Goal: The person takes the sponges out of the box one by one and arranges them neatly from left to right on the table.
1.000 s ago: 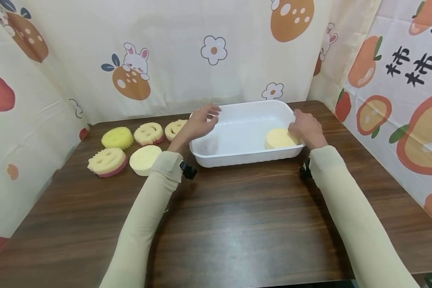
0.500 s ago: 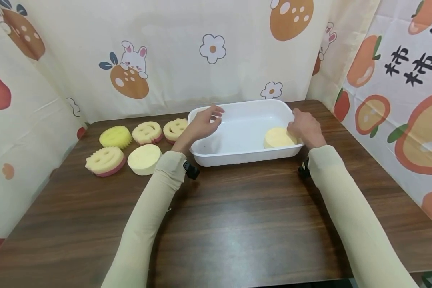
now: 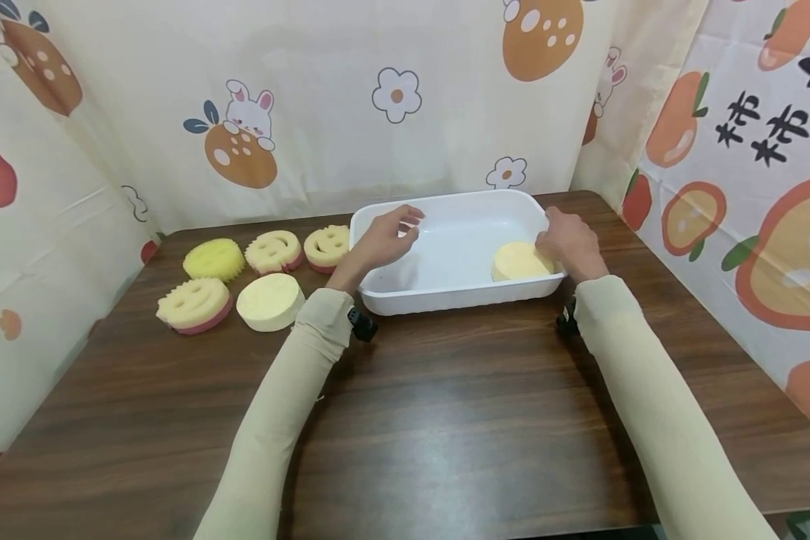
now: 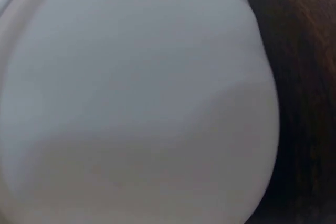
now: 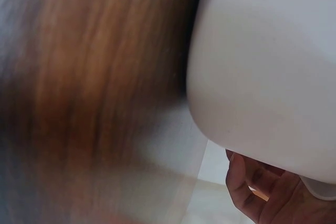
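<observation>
A white rectangular tray (image 3: pixel 445 247) stands at the back of the table. Inside its right end lies a round pale-yellow sponge (image 3: pixel 520 262). My right hand (image 3: pixel 570 244) grips the tray's right rim, close beside that sponge; its curled fingers (image 5: pixel 239 179) show against the outer wall in the right wrist view. Over the tray's left end, my left hand (image 3: pixel 388 240) has its fingers loosely bent with nothing in them. Only the pale tray wall (image 4: pixel 142 77) fills the left wrist view, so the fingers are hidden there.
Left of the tray lie several round sponges: a bright yellow one (image 3: pixel 214 259), a plain pale one (image 3: pixel 270 301), and smiley-faced ones with pink undersides (image 3: pixel 194 304). One smiley sponge (image 3: pixel 327 247) sits right by the tray's left end. Patterned cloth (image 3: pixel 337 112) hangs behind the table.
My left hand has shifted slightly right, farther in over the tray. The right hand stays at the right rim; tray and sponges keep their places while the head view shifts a little.
</observation>
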Tool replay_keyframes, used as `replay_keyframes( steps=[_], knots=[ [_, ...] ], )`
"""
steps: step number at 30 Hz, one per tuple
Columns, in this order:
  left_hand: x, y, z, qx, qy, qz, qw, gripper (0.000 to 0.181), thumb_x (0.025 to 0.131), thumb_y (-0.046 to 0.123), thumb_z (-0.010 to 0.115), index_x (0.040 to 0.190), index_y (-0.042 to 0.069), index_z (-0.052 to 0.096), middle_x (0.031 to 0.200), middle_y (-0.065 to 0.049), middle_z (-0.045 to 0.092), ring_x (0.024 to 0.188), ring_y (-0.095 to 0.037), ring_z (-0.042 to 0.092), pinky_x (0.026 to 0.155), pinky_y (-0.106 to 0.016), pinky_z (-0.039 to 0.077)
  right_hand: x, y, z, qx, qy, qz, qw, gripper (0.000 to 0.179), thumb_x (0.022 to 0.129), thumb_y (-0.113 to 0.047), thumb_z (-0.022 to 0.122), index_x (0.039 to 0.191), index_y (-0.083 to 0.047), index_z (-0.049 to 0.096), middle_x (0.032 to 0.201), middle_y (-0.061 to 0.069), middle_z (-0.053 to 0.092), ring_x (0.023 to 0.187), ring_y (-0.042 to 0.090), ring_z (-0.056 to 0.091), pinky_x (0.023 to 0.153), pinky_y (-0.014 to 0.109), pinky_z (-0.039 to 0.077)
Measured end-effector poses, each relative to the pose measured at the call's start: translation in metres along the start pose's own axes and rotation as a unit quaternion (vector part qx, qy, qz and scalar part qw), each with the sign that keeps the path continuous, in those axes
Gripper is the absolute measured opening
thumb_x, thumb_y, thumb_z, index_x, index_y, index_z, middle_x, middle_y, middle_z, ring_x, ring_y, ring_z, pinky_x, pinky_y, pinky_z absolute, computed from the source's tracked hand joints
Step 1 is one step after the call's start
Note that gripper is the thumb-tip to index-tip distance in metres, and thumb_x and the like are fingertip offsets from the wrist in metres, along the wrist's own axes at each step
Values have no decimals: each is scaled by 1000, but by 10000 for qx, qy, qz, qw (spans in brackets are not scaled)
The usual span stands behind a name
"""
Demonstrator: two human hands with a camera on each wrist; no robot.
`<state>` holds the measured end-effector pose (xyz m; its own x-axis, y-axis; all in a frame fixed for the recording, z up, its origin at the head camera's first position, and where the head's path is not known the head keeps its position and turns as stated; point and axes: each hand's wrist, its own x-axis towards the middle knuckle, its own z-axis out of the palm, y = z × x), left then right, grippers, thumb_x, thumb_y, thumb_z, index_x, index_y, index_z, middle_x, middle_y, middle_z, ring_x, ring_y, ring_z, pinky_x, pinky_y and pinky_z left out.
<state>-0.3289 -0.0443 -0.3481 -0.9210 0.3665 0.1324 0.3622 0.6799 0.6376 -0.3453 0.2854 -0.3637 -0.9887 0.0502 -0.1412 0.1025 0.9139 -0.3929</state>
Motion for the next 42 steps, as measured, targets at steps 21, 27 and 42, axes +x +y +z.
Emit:
replay_keyframes(
  steps=[21,27,42],
  knots=[
    [4,4,13,1,-65,108,9999,38,100,18,48,137,8,52,138,-14,59,124,-28,60,104,-39,48,1,0,2,45,-15,-73,10000,65,97,-22,43,155,-1,22,148,32,41,121,46,48,106,67,38],
    [8,7,16,-35,-80,147,9999,38,101,18,48,137,8,51,138,-14,59,124,-27,60,104,-39,48,2,1,2,-23,6,-24,10000,65,98,-23,43,156,-2,21,148,32,41,121,47,47,106,68,37],
    [13,19,24,177,-310,195,9992,53,101,36,52,147,11,42,147,-15,52,127,-29,58,106,-42,47,2,-1,1,-17,-21,-22,10000,65,98,-22,44,156,-1,21,148,32,41,121,46,48,106,67,38]
  ],
)
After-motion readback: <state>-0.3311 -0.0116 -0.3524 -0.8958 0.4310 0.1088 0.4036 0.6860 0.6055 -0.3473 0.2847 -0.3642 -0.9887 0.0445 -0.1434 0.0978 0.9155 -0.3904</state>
